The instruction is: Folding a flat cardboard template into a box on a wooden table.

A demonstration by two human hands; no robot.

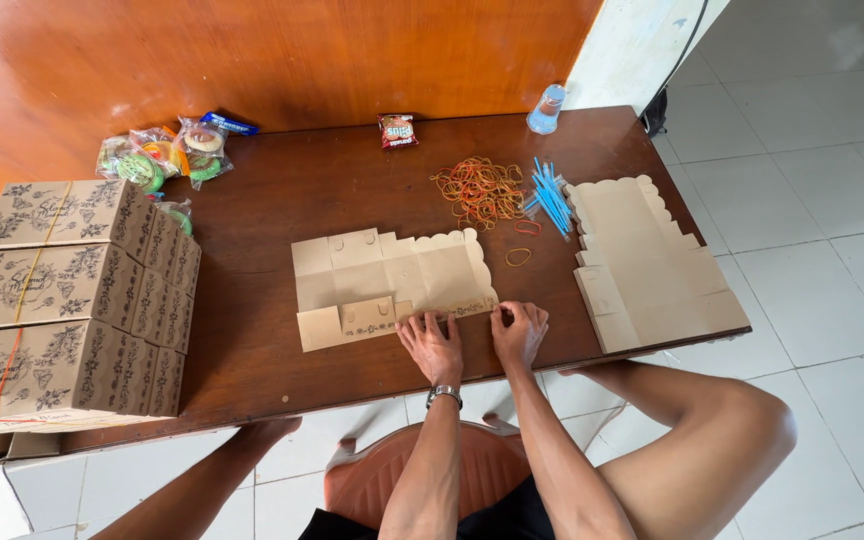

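Note:
A flat, unfolded brown cardboard box blank (392, 283) lies in the middle of the dark wooden table (262, 350). My left hand (433, 346) presses on its near edge flap, fingers pinching the cardboard. My right hand (518, 331) grips the same near edge at the blank's right corner. Both hands rest on the table's front part.
A stack of flat box blanks (647, 262) lies at the right. Folded printed boxes (72, 300) are stacked at the left. Rubber bands (479, 187), blue straws (551, 196), wrapped snacks (167, 152), a small snack packet (398, 131) and a plastic cup (547, 108) sit further back.

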